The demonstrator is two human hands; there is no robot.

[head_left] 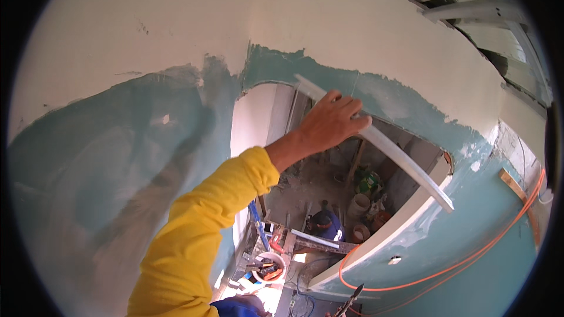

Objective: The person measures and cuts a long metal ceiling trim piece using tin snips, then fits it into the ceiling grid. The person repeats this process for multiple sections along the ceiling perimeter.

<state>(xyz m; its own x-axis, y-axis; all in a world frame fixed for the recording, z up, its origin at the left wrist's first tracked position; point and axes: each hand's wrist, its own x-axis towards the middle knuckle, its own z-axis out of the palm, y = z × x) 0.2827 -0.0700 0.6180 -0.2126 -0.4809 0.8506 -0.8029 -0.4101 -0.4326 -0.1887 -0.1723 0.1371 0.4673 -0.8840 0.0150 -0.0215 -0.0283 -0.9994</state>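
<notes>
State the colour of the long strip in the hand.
The strip is pale grey, clearest in the head view.

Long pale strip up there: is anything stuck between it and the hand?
Nothing visible does: the bare left hand grips the long pale strip directly. The palm side is hidden, though, so I can't check underneath.

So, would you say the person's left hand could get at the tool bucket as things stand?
Probably not: the left hand is raised and taken up with gripping the metal strip, while the tool bucket sits well below it, apparently out of reach.
</notes>
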